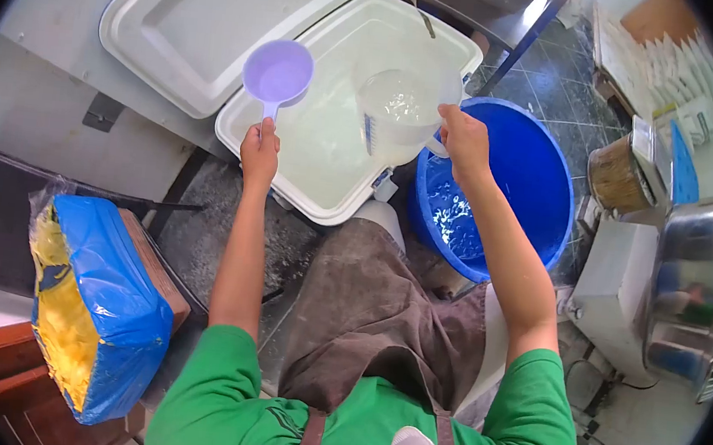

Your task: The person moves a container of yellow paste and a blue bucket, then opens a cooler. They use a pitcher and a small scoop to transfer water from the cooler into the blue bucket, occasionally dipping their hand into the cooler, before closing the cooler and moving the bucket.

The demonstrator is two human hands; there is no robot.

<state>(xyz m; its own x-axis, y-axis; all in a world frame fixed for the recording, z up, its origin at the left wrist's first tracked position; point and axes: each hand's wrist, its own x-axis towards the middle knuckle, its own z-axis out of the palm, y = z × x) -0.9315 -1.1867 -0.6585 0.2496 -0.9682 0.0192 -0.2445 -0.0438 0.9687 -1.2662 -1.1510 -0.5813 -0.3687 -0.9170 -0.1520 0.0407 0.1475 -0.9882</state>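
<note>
My left hand (259, 155) is closed round the handle of a purple scoop (277, 72), whose round bowl is over the left edge of a white lidded container (310, 167). With my right hand (464, 140) I grip the handle of a clear measuring jug (399, 111). Liquid glints inside the jug, which has blue marks on its side. It is above the white container's right part, close to a blue tub (542, 163). Rippling water (452, 210) shows in the tub.
A second white lid (238, 22) leans behind the container. On the left, a blue bag (113, 302) with yellow contents rests on a chair. At right stand a steel pot (689, 289), a white box-shaped appliance (617, 278) and a wicker-like basket (623, 173).
</note>
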